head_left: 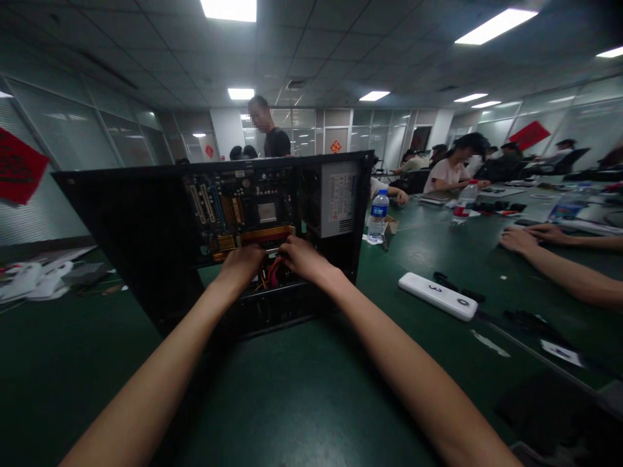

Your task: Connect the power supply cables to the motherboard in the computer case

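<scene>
A black computer case [131,227] stands on the green table with its open side facing me. Inside it is a motherboard [250,188] with several slots, and a grey power supply [335,201] sits at the upper right. My left hand [246,263] and my right hand [304,256] both reach in at the board's lower edge, beside the reddish and yellow memory slots [267,235]. The fingers of both hands are bent and closed close together; what lies between them is hidden. Red and yellow cables [275,269] hang just below the hands.
Right of the case are a water bottle [378,217] and a white power bank [438,296] beside black cables. Another person's hands [523,240] rest on the table at the right. White parts [36,279] lie at the left. More people sit farther back; one stands behind the case.
</scene>
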Tool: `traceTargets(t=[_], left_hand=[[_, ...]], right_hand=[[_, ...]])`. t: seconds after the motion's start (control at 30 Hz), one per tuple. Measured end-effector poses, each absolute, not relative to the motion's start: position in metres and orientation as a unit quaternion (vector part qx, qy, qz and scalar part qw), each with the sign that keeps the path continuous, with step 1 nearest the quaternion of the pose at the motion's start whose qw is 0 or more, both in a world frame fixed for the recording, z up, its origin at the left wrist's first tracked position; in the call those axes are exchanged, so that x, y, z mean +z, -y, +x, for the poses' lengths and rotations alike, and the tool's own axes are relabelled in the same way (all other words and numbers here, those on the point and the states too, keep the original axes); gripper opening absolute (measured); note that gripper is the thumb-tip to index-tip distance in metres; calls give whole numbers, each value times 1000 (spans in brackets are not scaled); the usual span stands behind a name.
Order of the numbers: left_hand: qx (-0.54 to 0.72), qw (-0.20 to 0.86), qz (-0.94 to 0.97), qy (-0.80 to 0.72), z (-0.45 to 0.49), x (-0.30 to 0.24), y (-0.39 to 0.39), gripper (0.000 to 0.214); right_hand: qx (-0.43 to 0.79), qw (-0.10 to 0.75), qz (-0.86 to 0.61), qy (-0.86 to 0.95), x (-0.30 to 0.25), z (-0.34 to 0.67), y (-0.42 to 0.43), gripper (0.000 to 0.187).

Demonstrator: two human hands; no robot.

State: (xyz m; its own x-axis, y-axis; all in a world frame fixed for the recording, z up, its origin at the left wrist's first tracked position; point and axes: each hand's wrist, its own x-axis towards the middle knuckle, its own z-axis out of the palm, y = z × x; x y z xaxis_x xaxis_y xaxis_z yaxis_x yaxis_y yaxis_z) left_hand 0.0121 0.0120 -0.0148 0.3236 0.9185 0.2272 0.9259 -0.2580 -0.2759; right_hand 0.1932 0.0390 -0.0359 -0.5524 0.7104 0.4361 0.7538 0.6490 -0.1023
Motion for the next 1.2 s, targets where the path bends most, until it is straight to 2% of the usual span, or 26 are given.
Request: traceTargets(t=[0.43, 0.77, 1.2], left_hand=[[-6, 170, -788, 592, 15, -10, -10, 36], [-31, 185, -777, 601, 11, -11, -14, 33], [-70, 169, -778, 601, -2, -12, -13, 36]], right_hand=[[-60, 232, -400, 885, -35, 192, -37, 25], [-77, 205, -408, 886, -31, 189, -30, 24], [-67, 179, -389, 901, -27, 179, -25, 32]])
